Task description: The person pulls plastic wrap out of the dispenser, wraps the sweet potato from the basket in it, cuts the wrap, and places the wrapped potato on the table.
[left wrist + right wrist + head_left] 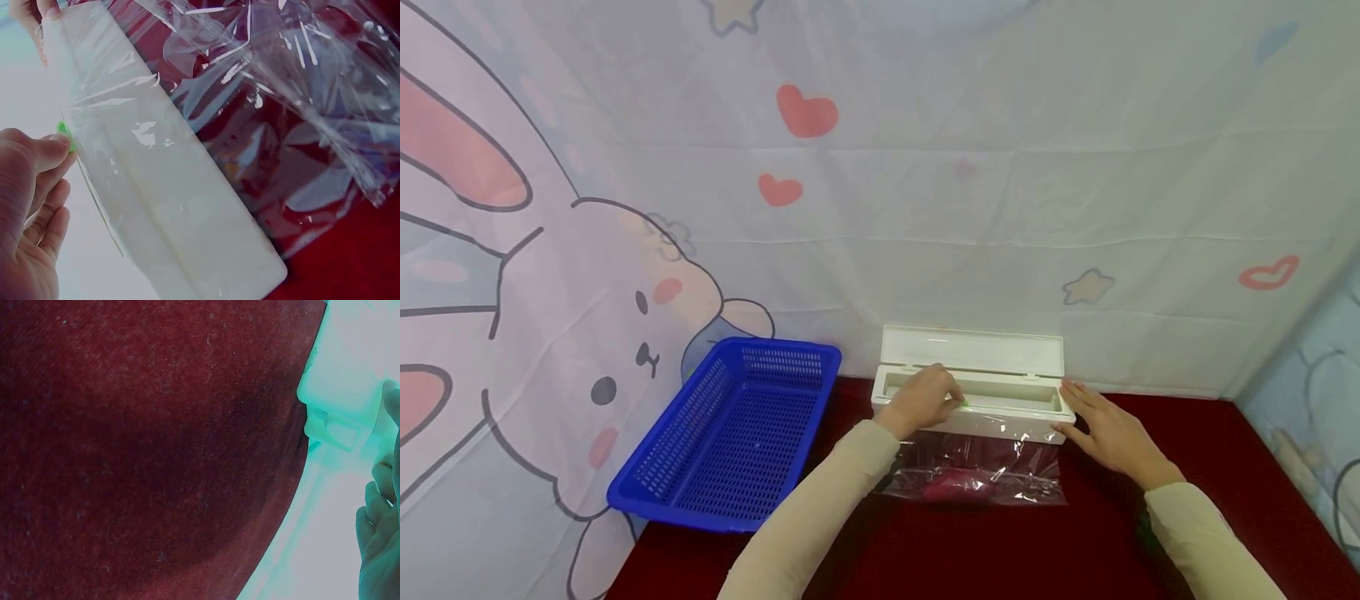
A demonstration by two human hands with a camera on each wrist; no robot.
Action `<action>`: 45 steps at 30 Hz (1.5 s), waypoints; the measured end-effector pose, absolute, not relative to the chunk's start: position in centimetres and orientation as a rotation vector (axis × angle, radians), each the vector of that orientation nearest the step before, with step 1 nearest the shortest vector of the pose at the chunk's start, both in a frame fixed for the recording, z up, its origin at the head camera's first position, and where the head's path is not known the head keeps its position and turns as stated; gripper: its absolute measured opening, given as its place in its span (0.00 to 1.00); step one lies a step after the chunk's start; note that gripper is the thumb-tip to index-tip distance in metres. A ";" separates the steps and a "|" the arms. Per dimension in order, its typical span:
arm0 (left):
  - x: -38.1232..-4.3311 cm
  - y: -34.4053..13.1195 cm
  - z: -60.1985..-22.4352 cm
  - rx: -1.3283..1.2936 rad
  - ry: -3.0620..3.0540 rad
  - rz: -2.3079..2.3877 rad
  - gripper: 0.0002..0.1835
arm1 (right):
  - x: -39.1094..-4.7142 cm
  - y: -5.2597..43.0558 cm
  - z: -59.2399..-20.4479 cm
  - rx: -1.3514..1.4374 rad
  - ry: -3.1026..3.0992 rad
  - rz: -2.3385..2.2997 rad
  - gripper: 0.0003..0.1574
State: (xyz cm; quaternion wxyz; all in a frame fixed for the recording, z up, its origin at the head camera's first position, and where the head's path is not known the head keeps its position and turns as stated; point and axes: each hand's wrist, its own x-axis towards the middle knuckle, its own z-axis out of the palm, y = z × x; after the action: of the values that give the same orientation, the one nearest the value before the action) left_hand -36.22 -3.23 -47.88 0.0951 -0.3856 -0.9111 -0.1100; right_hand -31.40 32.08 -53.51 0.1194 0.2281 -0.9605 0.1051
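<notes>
A long white cling film dispenser box (1000, 425) lies on the red cloth, its white lid (970, 350) raised at the back. My left hand (922, 398) pinches a small green slide cutter (62, 128) between thumb and forefinger at the box's top edge. Clear plastic film (275, 144) is drawn over the front face and spreads onto the cloth. Under the film's front part shows a pink-red thing (958, 486), its kind unclear. My right hand (1108, 433) rests against the box's right end, fingers mostly straight, thumb near the front corner.
To the left stands a blue plastic basket (722, 523) with slotted walls. A printed curtain (962, 192) hangs right behind the box. Red cloth (1000, 550) covers the tabletop. A dark green thing (1147, 533) is partly hidden by the right sleeve.
</notes>
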 end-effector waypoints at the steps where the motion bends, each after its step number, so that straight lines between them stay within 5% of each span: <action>1: -36.2 -3.3 -47.8 -1.138 -2.702 -0.329 0.06 | -31.4 32.1 -53.5 0.665 -2.806 0.307 0.48; 15: -36.1 -5.2 -47.1 -1.048 -2.752 -0.274 0.06 | -31.3 32.2 -53.3 0.656 -2.803 0.315 0.48; 19: -36.2 -5.7 -47.0 -1.043 -2.770 -0.247 0.15 | -31.1 32.2 -53.2 0.655 -2.799 0.322 0.48; 31: -36.2 -6.9 -46.5 -1.055 -2.788 -0.187 0.16 | -31.2 32.1 -53.7 0.665 -2.777 0.317 0.47; 37: -36.3 -7.5 -46.2 -1.056 -2.812 -0.151 0.07 | -31.2 31.9 -53.6 0.675 -2.785 0.329 0.47; 45: -36.3 -8.4 -45.9 -1.072 -2.808 -0.171 0.07 | -31.3 31.9 -53.4 0.675 -2.786 0.312 0.47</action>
State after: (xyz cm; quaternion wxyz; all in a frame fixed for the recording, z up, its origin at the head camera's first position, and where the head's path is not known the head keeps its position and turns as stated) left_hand -36.30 -8.45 -45.92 0.0654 -0.3552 -0.9308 -0.0567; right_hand -31.32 31.87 -53.41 0.1286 0.2321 -0.9582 0.1073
